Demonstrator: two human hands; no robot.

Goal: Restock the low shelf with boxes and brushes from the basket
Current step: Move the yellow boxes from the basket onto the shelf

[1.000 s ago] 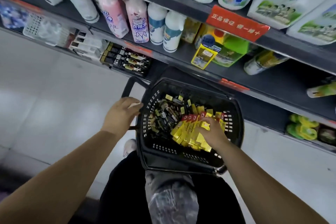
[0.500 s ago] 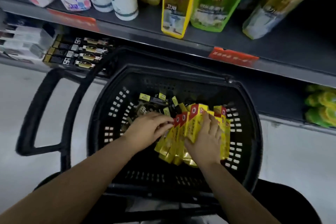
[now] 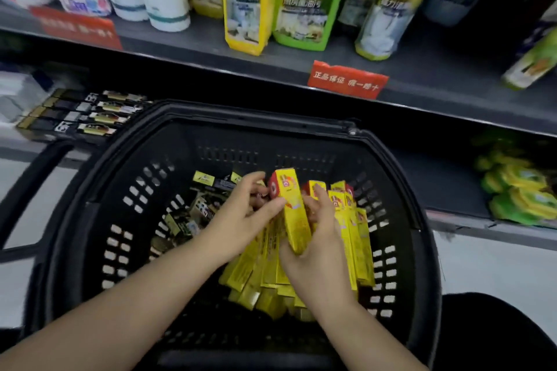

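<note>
Both hands are down inside the black basket [image 3: 241,116]. The right hand [image 3: 316,250] is curled round the lower half of one yellow box [image 3: 291,205], which is raised above the yellow pile [image 3: 358,238] lying beneath and just right of it. The left hand [image 3: 241,220] pinches that box near its red end. Small dark boxes [image 3: 193,220] lie left of the left hand.
</note>
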